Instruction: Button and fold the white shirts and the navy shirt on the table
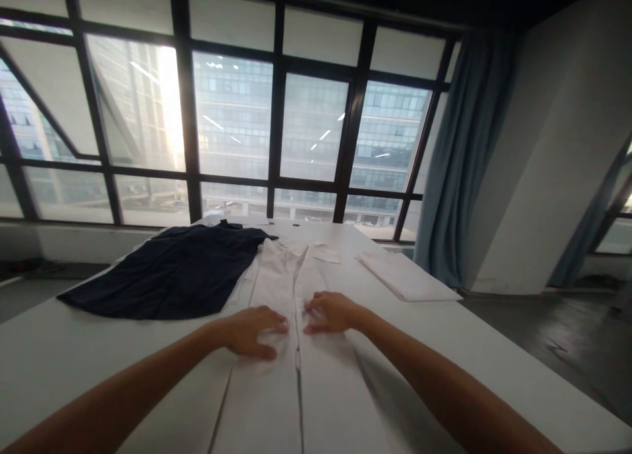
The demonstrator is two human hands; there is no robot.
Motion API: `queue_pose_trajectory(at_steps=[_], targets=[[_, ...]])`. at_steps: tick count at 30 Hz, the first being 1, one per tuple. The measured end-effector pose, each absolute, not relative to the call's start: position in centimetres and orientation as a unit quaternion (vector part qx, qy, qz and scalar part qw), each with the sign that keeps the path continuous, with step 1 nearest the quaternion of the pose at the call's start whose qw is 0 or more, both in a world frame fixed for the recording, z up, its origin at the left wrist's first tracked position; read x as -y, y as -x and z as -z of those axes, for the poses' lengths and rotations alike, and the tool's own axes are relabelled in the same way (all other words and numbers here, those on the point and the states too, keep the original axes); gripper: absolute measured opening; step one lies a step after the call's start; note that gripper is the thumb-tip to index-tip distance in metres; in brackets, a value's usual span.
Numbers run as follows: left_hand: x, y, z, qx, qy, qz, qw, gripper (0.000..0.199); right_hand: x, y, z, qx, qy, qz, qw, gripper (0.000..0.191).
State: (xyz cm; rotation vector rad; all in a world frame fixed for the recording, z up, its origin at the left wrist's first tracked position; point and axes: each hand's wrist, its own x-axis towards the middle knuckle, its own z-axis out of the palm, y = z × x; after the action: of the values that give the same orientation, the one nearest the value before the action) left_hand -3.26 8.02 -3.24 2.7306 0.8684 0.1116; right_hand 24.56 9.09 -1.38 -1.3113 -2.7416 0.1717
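Observation:
A long white garment (266, 395) lies flat on the white table (168, 375), with a dark slit running down its middle. My left hand (255, 332) rests on the garment left of the slit, thumb and fingers apart. On the other side of the slit, my right hand (330, 312) touches the cloth with its thumb and fingers spread. Neither hand visibly grips anything. The garment's upper end, with a collar-like opening, lies beyond the hands.
A dark navy garment (182, 270) is spread on the table at the left. Folded white cloth (407, 276) lies near the right edge. Large windows (234, 115) stand behind the table, and a blue curtain (459, 158) hangs at the right.

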Motion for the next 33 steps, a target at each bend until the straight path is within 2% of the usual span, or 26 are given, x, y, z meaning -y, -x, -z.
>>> queue_pose_trajectory(at_steps=[2,4,8,10,13,16,19,25,27,30,33], targets=[[-9.5,3.0,3.1,-0.325,-0.932,-0.072,0.145,0.06,-10.2,-24.3,0.7,0.883,0.462,-0.038,0.068,0.049],[-11.0,2.8,3.7,-0.374,-0.913,-0.112,0.113,0.061,-11.6,-24.1,0.9,0.862,0.498,0.014,0.098,0.042],[-13.3,3.0,4.8,-0.391,-0.915,-0.062,0.083,0.071,-14.5,-24.0,3.0,0.865,0.497,0.015,0.068,0.054],[-14.7,3.4,4.5,-0.37,-0.923,-0.044,0.093,0.069,-15.9,-24.3,3.7,0.876,0.478,0.001,0.07,0.054],[-17.9,3.7,3.4,-0.379,-0.915,-0.103,0.09,0.058,-18.2,-24.7,3.8,0.868,0.48,0.034,0.123,0.047],[-21.7,3.4,3.0,-0.434,-0.886,-0.159,0.027,0.053,-20.6,-24.3,3.4,0.843,0.518,0.049,0.136,0.041],[-24.6,2.6,3.7,-0.486,-0.865,-0.126,-0.008,0.056,-22.7,-23.2,3.4,0.84,0.526,0.038,0.125,0.04],[-27.0,0.7,4.6,-0.522,-0.851,-0.009,0.059,0.069,-26.7,-22.5,4.6,0.862,0.498,-0.046,0.085,0.052],[-27.9,0.4,4.3,-0.521,-0.852,-0.003,0.056,0.068,-28.5,-23.0,4.9,0.861,0.491,-0.025,0.131,0.052],[-30.0,0.2,4.1,-0.536,-0.841,-0.071,-0.005,0.061,-31.8,-23.8,5.2,0.822,0.53,0.02,0.208,0.054],[-31.9,0.1,5.2,-0.55,-0.83,-0.094,-0.013,0.061,-35.2,-24.3,5.6,0.803,0.551,-0.006,0.227,0.052]])
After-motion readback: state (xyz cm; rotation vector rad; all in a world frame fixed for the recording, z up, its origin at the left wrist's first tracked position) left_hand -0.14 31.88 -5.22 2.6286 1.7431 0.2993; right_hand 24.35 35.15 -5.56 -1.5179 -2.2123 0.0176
